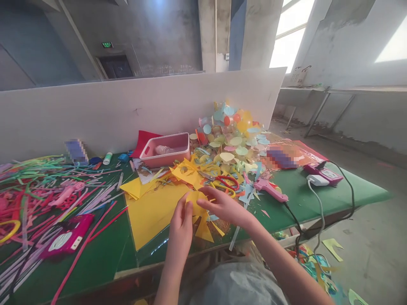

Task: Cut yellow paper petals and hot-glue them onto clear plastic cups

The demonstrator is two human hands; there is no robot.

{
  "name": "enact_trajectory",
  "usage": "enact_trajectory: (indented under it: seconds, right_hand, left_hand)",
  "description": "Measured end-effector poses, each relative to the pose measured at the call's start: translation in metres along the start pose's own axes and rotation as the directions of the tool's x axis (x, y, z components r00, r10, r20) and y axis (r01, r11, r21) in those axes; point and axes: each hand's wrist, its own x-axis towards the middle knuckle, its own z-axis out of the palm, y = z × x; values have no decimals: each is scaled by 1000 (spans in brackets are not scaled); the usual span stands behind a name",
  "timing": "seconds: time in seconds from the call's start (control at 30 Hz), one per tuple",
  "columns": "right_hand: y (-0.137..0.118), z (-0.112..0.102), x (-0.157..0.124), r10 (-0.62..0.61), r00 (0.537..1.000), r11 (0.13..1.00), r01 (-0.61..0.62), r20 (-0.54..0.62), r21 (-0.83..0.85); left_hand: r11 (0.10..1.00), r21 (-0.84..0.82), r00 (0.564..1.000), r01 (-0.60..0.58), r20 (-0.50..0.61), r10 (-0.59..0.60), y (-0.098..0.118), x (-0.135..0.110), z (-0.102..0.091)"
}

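Observation:
Between my two hands is a small piece of yellow paper [194, 198], held above the front edge of the table. My left hand [182, 214] pinches its left side with thumb and fingers. From the right, my right hand [222, 204] has its thumb and fingers closed on the other side. Yellow paper scraps [205, 231] lie just beneath. Scissors with red and yellow handles [227, 183] rest right behind my right hand. A larger yellow sheet [149, 216] lies flat to the left of my hands.
A pink glue gun [270, 189] with a cord lies to the right, near a magenta power strip [327, 174]. Behind stands a pink basket [167, 159] beside a heap of paper-topped cups [233, 137]. Coloured pipe cleaners [41, 186] cover the left side.

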Motion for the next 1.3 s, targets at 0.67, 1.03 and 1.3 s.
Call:
enact_trajectory:
  seconds: [0.67,1.03,1.3]
  right_hand:
    - [6,3,-3,-76,996,997,76,-44,11]
    - [13,12,-1,-77,994,979,89,-75,184]
    - [25,11,2,-60,997,961,68,-38,268]
  left_hand:
    - [999,-16,999,30,13,-30,0,-6,11]
    - [1000,-25,999,-1,-40,0,4,-11,16]
    - [1000,-20,1000,17,-13,-17,-5,-6,16]
